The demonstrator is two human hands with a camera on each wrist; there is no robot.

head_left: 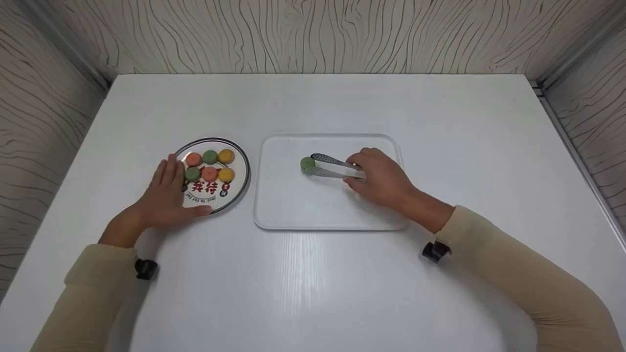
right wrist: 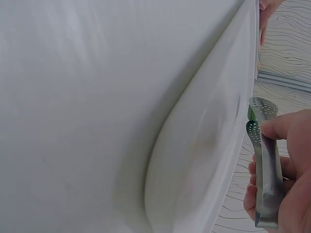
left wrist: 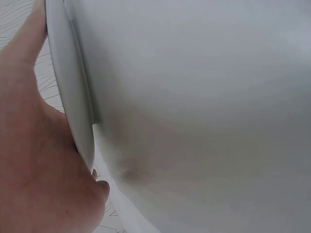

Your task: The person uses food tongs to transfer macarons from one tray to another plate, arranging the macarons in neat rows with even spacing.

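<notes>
My right hand point(head_left: 381, 178) holds metal tongs point(head_left: 328, 173) with perforated tips, gripping them around the arms. Between the tips, over the white tray point(head_left: 293, 210), is a small round green macaron-like sweet point(head_left: 307, 165). In the right wrist view the tongs point(right wrist: 269, 179) show side-on, with a bit of green at their tips. My left hand point(head_left: 168, 195) rests at the left rim of a round plate point(head_left: 237, 193), fingers straight, thumb along the near rim. The plate bears two rows of sweets: orange point(head_left: 193, 159), green point(head_left: 210, 156) and yellow point(head_left: 226, 156). From the left wrist, the plate's edge point(left wrist: 73, 92) appears beside the palm.
Plate and tray stand side by side on a white table point(head_left: 313, 274), with a narrow gap between them. A wood-patterned panel point(head_left: 313, 36) rises behind the table, and similar panels flank both sides. Red writing decorates the plate's middle.
</notes>
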